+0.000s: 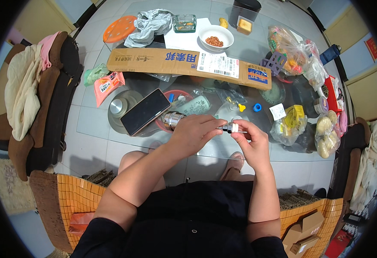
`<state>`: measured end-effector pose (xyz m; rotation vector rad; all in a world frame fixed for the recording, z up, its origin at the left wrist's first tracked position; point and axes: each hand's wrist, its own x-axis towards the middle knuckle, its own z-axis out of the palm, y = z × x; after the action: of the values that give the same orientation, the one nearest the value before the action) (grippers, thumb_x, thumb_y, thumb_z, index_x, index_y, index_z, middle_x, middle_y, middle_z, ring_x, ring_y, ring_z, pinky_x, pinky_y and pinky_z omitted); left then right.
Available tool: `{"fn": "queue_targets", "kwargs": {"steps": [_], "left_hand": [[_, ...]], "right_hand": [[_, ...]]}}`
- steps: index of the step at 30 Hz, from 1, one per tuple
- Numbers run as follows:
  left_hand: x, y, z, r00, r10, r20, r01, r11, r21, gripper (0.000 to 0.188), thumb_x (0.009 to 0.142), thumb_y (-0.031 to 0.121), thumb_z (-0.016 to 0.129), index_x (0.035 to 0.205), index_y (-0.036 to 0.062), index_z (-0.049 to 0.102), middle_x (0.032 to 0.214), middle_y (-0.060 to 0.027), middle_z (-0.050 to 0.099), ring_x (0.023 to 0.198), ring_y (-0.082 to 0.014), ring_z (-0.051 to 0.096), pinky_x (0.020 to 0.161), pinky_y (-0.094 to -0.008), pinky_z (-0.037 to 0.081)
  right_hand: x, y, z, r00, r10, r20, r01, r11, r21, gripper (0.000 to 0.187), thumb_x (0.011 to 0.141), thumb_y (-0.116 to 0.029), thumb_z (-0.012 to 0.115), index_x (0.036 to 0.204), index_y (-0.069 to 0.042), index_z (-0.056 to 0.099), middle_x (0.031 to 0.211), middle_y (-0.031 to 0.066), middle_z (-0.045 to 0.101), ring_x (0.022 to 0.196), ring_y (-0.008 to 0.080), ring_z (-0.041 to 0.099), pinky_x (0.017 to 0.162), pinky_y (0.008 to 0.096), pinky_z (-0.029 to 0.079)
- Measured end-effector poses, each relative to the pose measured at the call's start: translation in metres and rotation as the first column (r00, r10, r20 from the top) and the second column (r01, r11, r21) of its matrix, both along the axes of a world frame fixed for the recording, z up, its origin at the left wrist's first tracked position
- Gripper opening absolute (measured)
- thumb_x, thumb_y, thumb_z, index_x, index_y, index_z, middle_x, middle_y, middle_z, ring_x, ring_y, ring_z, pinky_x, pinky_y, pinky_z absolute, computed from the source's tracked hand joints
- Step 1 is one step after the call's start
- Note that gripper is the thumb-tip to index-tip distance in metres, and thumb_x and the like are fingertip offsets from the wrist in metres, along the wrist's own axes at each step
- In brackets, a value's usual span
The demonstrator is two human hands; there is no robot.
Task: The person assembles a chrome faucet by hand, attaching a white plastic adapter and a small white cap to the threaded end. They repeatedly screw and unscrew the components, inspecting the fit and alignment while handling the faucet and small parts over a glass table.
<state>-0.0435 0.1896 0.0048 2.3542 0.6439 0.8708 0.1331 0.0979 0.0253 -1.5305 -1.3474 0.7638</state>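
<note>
Both of my hands meet just above the near edge of the glass table. My left hand (192, 132) is closed over a shiny chrome cylinder fitting (173, 120), whose ribbed end sticks out beyond the knuckles. At my left fingertips is a small dark metal end piece (226, 128). A white ring (235, 128) on it is pinched by my right hand (253, 142), thumb below and fingers above. Whether the end piece joins the chrome cylinder is hidden under my left hand. Beyond the hands lie a yellow winged piece (241, 107) and a blue cap (257, 107).
Left of my hands, a black phone (145, 112) lies tilted. A long cardboard box (154, 60) spans the table's middle. Behind it are a bowl (216, 34) of reddish nuts and a glass ashtray (185, 23). Bagged items, including a yellow roll (295, 118), crowd the right side.
</note>
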Motion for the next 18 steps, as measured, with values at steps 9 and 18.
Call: {"fn": "queue_targets", "kwargs": {"steps": [9,18], "left_hand": [[-0.0026,0.0001,0.0001,1.000,0.020,-0.023,-0.018,0.995,0.101,0.028,0.078,0.022,0.066,0.105,0.0147,0.066,0.085,-0.0026,0.064,0.073,-0.0216,0.061,0.062,-0.0331,0.046],[-0.0035,0.0013,0.0040,1.000,-0.012,-0.019,0.014,0.994,0.107,0.028,0.077,0.020,0.066,0.105,0.0139,0.066,0.083,-0.0037,0.063,0.072,-0.0235,0.061,0.061,-0.0340,0.046]], "right_hand": [[-0.0023,0.0016,0.0019,0.998,-0.017,0.055,0.013,0.998,0.065,0.027,0.076,-0.008,0.072,0.100,0.000,0.064,0.092,0.0099,0.064,0.077,0.0170,0.064,0.070,0.0260,0.053],[0.0034,0.0009,0.0069,0.952,0.047,0.303,-0.064,0.997,0.046,0.026,0.075,-0.008,0.070,0.100,-0.003,0.064,0.088,0.0091,0.062,0.072,0.0203,0.061,0.068,0.0300,0.049]]}}
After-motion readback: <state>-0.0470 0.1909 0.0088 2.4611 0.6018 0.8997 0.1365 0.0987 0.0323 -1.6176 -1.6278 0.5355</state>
